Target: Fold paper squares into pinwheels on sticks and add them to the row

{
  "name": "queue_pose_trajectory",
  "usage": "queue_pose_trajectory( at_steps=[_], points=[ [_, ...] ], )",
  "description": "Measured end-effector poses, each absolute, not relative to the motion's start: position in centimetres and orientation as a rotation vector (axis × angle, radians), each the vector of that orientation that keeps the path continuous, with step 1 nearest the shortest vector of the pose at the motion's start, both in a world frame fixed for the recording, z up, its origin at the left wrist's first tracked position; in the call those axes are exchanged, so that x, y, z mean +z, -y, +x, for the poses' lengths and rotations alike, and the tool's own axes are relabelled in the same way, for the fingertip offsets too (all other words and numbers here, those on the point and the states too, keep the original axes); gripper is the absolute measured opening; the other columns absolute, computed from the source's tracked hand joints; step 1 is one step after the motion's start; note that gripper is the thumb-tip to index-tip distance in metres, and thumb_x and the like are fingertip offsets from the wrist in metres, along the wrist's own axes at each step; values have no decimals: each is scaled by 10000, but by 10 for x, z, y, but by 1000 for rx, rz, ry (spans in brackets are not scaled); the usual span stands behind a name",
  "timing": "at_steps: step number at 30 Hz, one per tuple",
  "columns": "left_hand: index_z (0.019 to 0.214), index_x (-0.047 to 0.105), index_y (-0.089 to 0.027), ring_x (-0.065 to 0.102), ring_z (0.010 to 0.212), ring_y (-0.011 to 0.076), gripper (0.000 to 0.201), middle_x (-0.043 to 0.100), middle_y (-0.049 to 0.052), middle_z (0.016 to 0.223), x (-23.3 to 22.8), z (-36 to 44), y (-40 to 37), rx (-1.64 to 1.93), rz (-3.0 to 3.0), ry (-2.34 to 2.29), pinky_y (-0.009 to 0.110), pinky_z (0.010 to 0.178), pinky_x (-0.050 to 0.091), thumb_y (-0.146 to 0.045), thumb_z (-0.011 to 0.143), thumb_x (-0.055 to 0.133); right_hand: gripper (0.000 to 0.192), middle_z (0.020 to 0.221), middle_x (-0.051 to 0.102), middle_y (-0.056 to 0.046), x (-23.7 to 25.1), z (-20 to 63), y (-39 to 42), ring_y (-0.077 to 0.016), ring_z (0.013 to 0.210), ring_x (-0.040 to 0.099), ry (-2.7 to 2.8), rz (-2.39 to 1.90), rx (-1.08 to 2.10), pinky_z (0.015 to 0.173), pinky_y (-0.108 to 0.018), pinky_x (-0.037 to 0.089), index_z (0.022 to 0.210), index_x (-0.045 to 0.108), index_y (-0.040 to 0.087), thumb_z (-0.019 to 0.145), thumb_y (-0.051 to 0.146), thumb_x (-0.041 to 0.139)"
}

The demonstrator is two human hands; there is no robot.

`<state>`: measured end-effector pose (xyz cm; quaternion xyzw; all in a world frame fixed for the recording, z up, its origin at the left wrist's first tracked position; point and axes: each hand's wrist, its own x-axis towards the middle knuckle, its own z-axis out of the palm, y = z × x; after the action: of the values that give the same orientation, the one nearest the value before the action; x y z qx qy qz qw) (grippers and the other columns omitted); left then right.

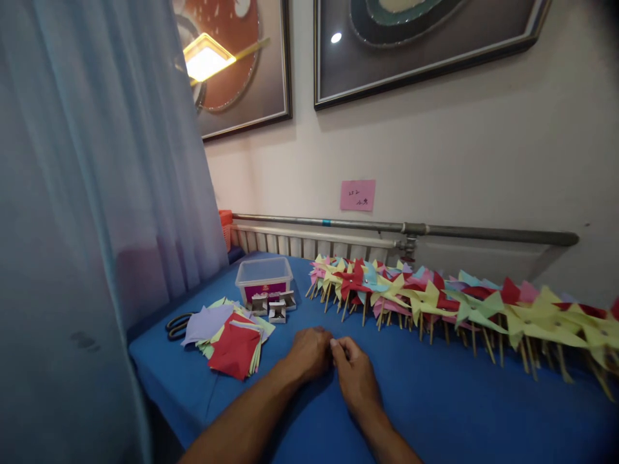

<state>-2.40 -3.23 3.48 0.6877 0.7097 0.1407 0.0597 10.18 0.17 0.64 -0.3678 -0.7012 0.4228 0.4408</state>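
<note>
Over the blue tabletop [416, 399], my left hand [310, 353] and my right hand [355, 374] meet at the fingertips. Both are closed, with the fingers curled in. Whatever lies between the fingers, if anything, is hidden or too small to name. To the left of my left hand lies a loose pile of coloured paper sheets with a red sheet [235, 348] on top. Several small open boxes [277, 311] stand just beyond that hand. Finished paper pinwheels [425, 299] on sticks lie in a long row behind and to the right of my right hand.
A clear plastic tub [264, 274] stands behind the small boxes. Black-handled scissors [178, 326] lie near the table's left edge, partly under paper. A blue curtain [97, 193] hangs at left. A metal pipe [300, 221] and a radiator [271, 241] run along the wall.
</note>
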Motion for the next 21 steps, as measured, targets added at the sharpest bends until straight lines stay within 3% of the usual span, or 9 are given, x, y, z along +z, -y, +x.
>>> queue_pose_trajectory(
  at_steps=[7, 11, 13, 15, 17, 21],
  points=[
    [956, 704, -191, 641, 894, 224, 215, 694, 122, 995, 14, -46, 102, 594, 1989, -2352, 320, 779, 458, -217, 953, 490, 427, 526, 424, 58, 4, 101, -2, -154, 494, 394, 1742, -928, 1070, 502, -276, 340, 627, 478, 264, 873, 612, 470],
    [897, 705, -204, 632, 903, 229, 335, 684, 122, 947, 2, -73, 150, 784, 1801, -2734, 338, 840, 461, -214, 1002, 387, 407, 533, 419, 61, 4, 102, -2, -149, 489, 393, 1761, -953, 1108, 504, -276, 332, 631, 462, 264, 879, 588, 461],
    [944, 714, -197, 635, 983, 247, 319, 698, 134, 1040, 1, -87, 167, 839, 1628, -2952, 358, 909, 459, -240, 1005, 404, 405, 530, 418, 62, 4, 101, -2, -148, 487, 392, 1765, -953, 1107, 506, -275, 329, 630, 462, 263, 877, 583, 467],
    [1109, 704, -164, 593, 1170, 299, 305, 662, 168, 1248, 2, -100, 178, 840, 1449, -3148, 414, 1013, 431, -288, 987, 454, 396, 531, 427, 60, 3, 101, -3, -150, 492, 396, 1760, -951, 1090, 510, -277, 324, 636, 480, 260, 867, 582, 471],
    [1264, 644, -117, 513, 1310, 347, 427, 573, 205, 1411, 2, -109, 181, 776, 1290, -3249, 471, 1064, 410, -378, 960, 500, 382, 538, 436, 57, 2, 100, -2, -155, 505, 404, 1744, -947, 1077, 520, -279, 325, 654, 503, 257, 855, 580, 465],
    [1375, 568, -88, 469, 1373, 373, 627, 500, 220, 1501, -2, -118, 176, 602, 1144, -3208, 512, 1050, 433, -516, 925, 478, 356, 555, 437, 58, 1, 99, 1, -153, 532, 416, 1726, -935, 1074, 541, -274, 320, 657, 498, 253, 860, 545, 472]
  ],
)
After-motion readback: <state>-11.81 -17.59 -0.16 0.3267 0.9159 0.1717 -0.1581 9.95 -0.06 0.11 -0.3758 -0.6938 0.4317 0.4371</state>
